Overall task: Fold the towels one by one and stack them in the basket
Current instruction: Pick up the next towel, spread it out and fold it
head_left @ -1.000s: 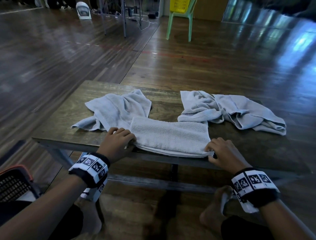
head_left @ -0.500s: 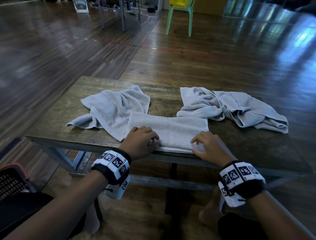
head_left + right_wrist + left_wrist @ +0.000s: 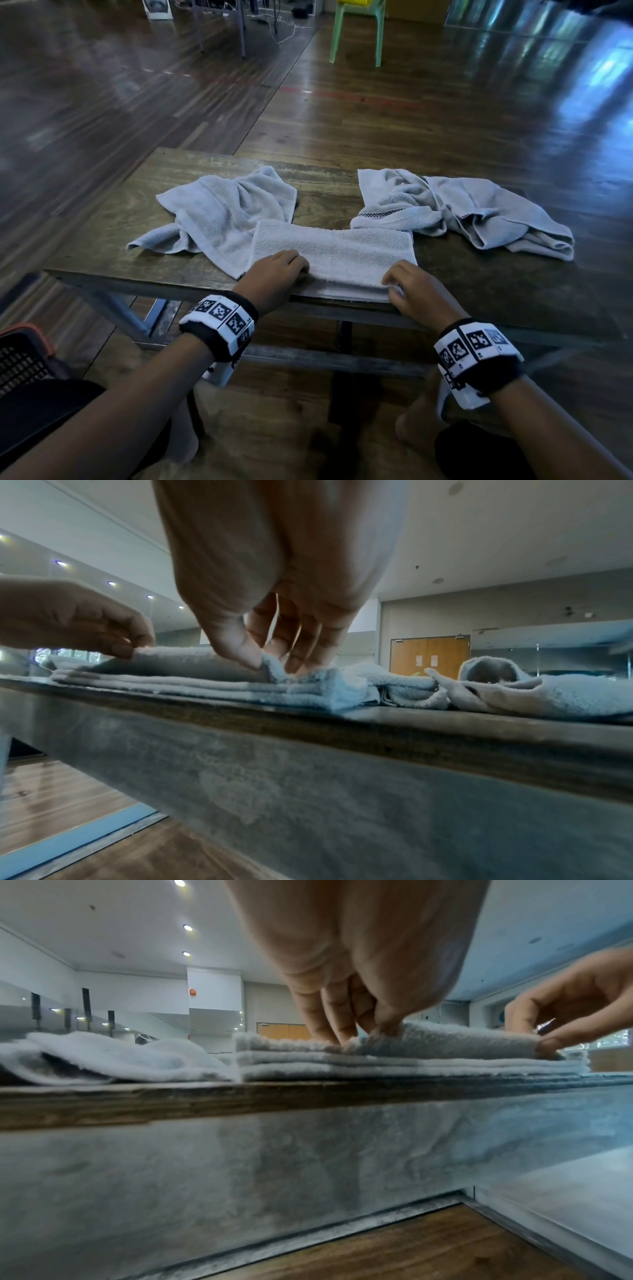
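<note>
The folded towel [image 3: 334, 255] lies at the tabletop [image 3: 113, 236] near edge, within reach; left hand [image 3: 274, 274] and right hand [image 3: 416, 293] each pinch its top layer, grip closed, presumably for the next fold.

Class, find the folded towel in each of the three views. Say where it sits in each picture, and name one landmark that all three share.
Head: folded towel lies centre frame at the table's near edge, between both hands.
Left wrist: it is the layered stack right of centre, under the left hand.
Right wrist: it is left of centre, under the right hand.
Shared landmark: the table's wooden front edge.
</note>
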Available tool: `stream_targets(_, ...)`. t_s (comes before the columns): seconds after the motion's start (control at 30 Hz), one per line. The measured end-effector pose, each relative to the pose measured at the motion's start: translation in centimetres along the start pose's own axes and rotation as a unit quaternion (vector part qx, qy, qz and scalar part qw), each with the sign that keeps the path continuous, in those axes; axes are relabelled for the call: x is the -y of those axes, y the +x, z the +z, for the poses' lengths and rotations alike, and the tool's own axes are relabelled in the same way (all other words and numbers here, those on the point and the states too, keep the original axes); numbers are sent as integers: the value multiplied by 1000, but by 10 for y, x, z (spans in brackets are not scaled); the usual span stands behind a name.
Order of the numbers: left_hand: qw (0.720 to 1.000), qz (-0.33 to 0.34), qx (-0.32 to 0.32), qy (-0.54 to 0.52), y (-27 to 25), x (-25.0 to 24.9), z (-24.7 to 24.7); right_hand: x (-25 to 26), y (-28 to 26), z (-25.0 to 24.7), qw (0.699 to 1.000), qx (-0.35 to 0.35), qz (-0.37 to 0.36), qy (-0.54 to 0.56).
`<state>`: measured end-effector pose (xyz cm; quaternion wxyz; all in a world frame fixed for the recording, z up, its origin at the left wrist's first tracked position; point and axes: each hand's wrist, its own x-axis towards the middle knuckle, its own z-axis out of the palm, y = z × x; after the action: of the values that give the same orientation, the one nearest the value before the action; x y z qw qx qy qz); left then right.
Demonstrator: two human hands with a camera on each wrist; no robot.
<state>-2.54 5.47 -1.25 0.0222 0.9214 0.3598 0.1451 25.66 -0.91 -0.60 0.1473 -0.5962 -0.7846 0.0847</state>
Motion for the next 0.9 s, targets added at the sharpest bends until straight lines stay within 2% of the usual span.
stream_targets(0.17,997,60,-11,37,-12,5,8,-7,-10,-3,998,13,-53,-43)
stream_targets(0.33,999,37,-2,39,-22,22,0,-17,-16,-10,996,-8,-57,-68)
stream_targets(0.67,1000,-2,-17,-15,-56,51,-11,-24,-24,-15,1000,22,-7,-17)
stream_targets(0.73,998,-45,-39,-25,-61,51,-12,-21,-18,-19,999,26,1,-43)
stream_targets(0.8,988,-129,-68,-42,-64,53,-13,-16,-5,-22,997,26,11,-71)
stream_targets(0.9,964,-236,-95,-71,-66,53,-14,-2,29,-23,999,-3,23,-48)
